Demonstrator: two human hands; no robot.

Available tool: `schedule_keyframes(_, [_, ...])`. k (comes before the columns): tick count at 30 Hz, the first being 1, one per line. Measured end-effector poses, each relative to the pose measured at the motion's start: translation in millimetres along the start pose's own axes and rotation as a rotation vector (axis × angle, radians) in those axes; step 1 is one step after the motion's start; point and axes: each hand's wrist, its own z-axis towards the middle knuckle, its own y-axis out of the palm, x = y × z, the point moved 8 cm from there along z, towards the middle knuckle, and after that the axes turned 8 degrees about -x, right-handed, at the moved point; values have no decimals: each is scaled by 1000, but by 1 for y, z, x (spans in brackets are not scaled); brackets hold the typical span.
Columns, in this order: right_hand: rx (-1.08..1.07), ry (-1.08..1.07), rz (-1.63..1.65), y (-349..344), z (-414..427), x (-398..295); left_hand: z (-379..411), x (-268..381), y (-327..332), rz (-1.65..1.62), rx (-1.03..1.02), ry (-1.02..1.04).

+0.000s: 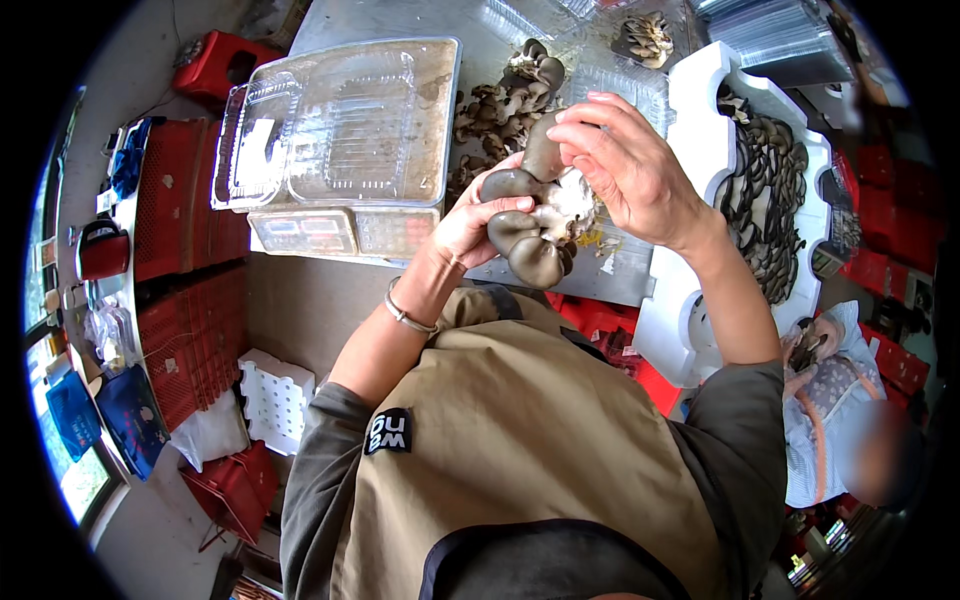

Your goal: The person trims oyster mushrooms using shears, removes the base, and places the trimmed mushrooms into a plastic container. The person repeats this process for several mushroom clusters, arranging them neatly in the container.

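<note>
My left hand (474,221) holds a cluster of grey-brown oyster mushrooms (536,251) above the near edge of the metal table (487,271). Its thumb lies across one of the caps. The cluster's pale, ragged base (568,202) faces right. At the upper cap (541,154), the bent fingertips of my right hand (626,161) touch or nearly touch it; whether they grip is hidden. Beyond my hands, more oyster mushrooms (499,112) lie heaped on the table, with pale scraps (609,244) to the right.
A clear plastic tray (352,120) sits on a scale (300,231) at left. To the right, a white foam box (694,112) holds packed mushrooms (761,202). Clear containers (772,34) are stacked behind it. Red crates (176,202) stand left; another person (825,420) is at right.
</note>
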Motion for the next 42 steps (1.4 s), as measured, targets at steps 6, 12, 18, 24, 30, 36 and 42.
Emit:
schedule_keyframes(6, [-75, 200, 420, 8, -3, 13, -7, -7, -8, -91, -9, -32])
schedule_keyframes(12, [121, 128, 334, -11, -5, -6, -9, -16, -26, -273, 73, -40])
schedule_keyframes(18, [-85, 373, 303, 1, -22, -12, -8, -17, -30, -507, 51, -26])
schedule_keyframes(24, [-197, 270, 280, 25, -28, -3, -6, -15, -22, -462, 63, -25])
schedule_keyframes(30, [-352, 295, 266, 28, -25, -2, -14, -1, -20, -366, 96, -28])
schedule_keyframes(36, [-266, 859, 444, 93, -78, 59, -31, 48, -43, -223, 223, 170])
schedule_keyframes(42, [-357, 885, 56, 194, -79, 28, -40, 55, -37, -128, 350, 205])
